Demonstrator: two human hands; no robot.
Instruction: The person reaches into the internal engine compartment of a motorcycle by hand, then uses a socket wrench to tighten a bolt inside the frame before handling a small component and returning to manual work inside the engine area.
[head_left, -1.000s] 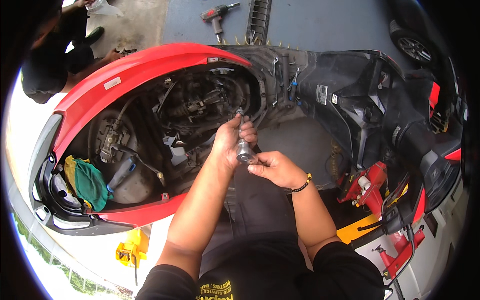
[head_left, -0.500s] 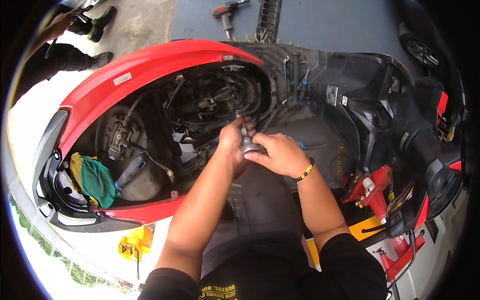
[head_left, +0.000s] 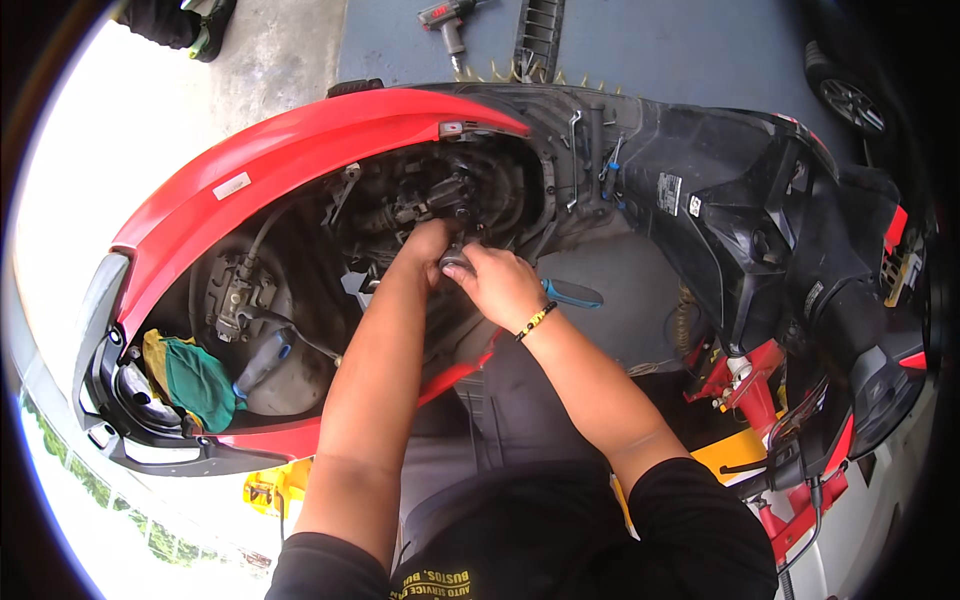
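Both my hands are inside the engine opening of a red and black scooter. My right hand is closed on the thick round end of a silver metal tool. My left hand wraps the same tool farther forward, its fingertips partly hidden. The tool's far end is lost among the dark engine parts, so I cannot tell whether it is seated on anything.
Wrenches and a blue-handled screwdriver lie on the scooter's floorboard. A blue-handled tool lies right of my hands. On the left are a green cloth and a grey-blue tool handle. An impact wrench rests on the floor beyond.
My hands and the tool have moved forward and left, deeper into the engine opening. More of the blue-handled tool shows. The person at the far left has mostly gone out of view.
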